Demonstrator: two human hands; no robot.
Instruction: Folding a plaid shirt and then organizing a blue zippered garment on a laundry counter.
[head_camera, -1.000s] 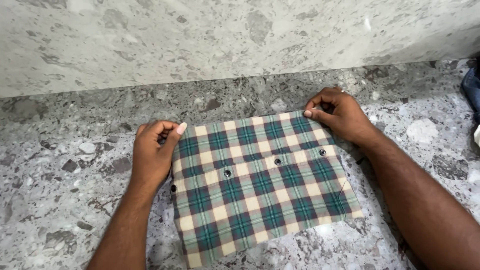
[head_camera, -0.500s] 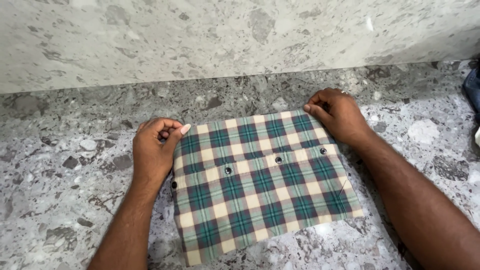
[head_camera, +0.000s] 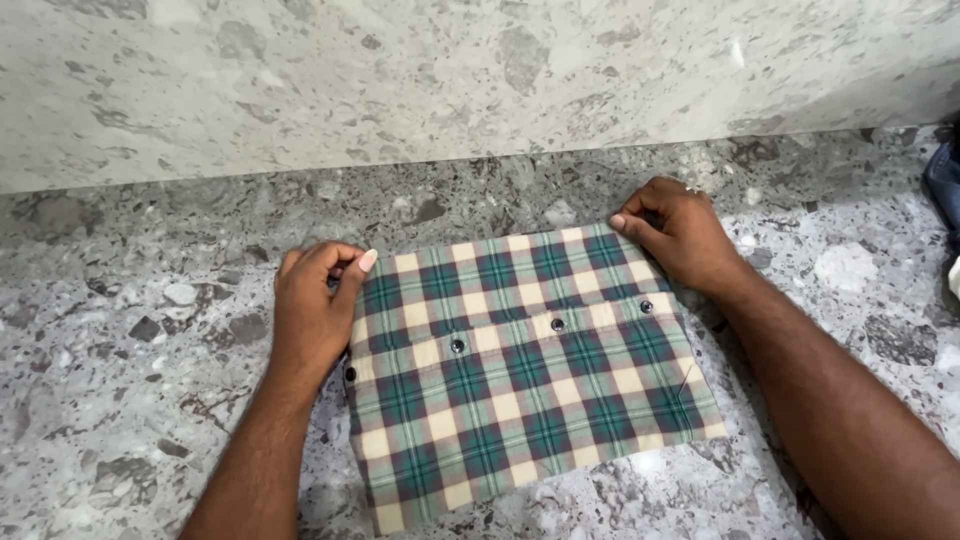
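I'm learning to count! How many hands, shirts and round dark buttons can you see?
Hands: 2, the left hand and right hand
Folded plaid shirt: 1
Dark buttons: 4
Total: 7

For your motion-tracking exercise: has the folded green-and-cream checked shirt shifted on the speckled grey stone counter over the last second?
No. The folded green-and-cream checked shirt keeps its place against the counter's back edge; small offsets look like camera motion.
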